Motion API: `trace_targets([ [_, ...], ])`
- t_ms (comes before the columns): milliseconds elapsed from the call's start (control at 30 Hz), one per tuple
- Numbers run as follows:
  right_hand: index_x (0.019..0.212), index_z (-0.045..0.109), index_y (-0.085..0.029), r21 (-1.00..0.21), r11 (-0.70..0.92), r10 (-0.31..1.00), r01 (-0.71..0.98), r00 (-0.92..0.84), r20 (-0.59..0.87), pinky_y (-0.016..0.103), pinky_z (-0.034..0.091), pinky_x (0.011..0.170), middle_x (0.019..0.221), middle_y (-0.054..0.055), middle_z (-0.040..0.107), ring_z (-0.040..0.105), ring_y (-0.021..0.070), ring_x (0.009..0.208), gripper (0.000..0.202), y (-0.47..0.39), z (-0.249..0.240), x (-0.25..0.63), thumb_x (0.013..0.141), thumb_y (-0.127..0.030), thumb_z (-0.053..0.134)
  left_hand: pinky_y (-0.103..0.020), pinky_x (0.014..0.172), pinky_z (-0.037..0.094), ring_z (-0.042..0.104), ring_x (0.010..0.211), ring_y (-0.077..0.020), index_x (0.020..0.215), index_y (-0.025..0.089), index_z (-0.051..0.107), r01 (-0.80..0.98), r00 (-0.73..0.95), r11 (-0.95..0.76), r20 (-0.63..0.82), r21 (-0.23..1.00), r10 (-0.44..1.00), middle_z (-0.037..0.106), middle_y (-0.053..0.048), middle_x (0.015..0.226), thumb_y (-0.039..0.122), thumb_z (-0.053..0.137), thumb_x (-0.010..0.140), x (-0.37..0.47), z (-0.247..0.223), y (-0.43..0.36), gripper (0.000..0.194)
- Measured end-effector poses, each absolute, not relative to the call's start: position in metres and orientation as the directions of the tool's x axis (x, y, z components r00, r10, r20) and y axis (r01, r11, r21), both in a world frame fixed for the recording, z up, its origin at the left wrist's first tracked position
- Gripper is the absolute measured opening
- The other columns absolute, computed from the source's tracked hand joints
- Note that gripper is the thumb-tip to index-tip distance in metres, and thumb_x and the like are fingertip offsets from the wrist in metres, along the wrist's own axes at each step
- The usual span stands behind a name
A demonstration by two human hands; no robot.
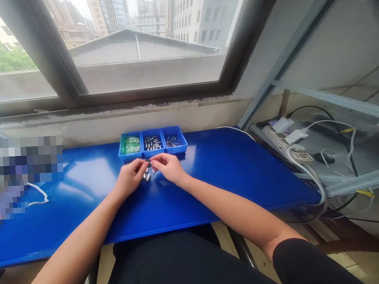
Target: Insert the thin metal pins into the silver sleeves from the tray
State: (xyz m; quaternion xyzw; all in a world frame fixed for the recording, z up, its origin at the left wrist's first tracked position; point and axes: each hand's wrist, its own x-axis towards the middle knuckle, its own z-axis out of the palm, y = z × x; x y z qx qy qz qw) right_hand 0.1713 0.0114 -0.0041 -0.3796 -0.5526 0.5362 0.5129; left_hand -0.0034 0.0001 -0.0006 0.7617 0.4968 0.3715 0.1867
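My left hand (130,175) and my right hand (171,167) meet just in front of the blue bins, fingertips nearly touching. Both are closed in a pinch. A small silvery metal piece (152,167) shows at the right fingertips. What the left fingers grip is too small and covered to make out. Below the fingertips, a few short metal pieces (147,177) lie on the table. Behind the hands stand three joined bins: one with a green-tinted plastic bag (131,144), one with short metal cylinders (152,143), one with thin dark metal pins or screws (173,141).
The blue table (229,178) runs below a window (146,42). On the right, a metal shelf frame (350,184) carries a power strip (286,143) with chargers and white cables. A pixelated area covers the table's left end, with a white cable (40,196) beside it.
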Motion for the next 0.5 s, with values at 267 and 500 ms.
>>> trace_targets([
  [267,0.084,0.066,-0.017,-0.986,0.116,0.975,-0.121,-0.175,0.136,0.032,0.054,0.067,0.074,0.003,0.068,0.063,0.0146,0.063,0.026,0.0104,-0.0014,0.1730,0.070,-0.038,0.071,-0.020,0.052,0.035,0.042,0.048,-0.0079,0.096,0.019,0.063,0.617,0.216,-0.452,0.413,0.644,0.885,0.048,0.006,0.055,0.038,0.055,0.088,-0.0011,0.0024,-0.0021,0.023],
  [500,0.083,0.066,-0.016,-0.985,0.105,0.977,-0.139,-0.173,0.129,0.031,0.055,0.066,0.072,0.003,0.068,0.063,0.0144,0.062,0.027,0.0102,-0.0008,0.1723,0.069,-0.038,0.072,-0.021,0.052,0.036,0.043,0.050,-0.0085,0.095,0.019,0.063,0.630,0.221,-0.452,0.412,0.631,0.884,0.050,0.005,0.056,0.040,0.052,0.089,-0.0024,0.0006,-0.0004,0.025],
])
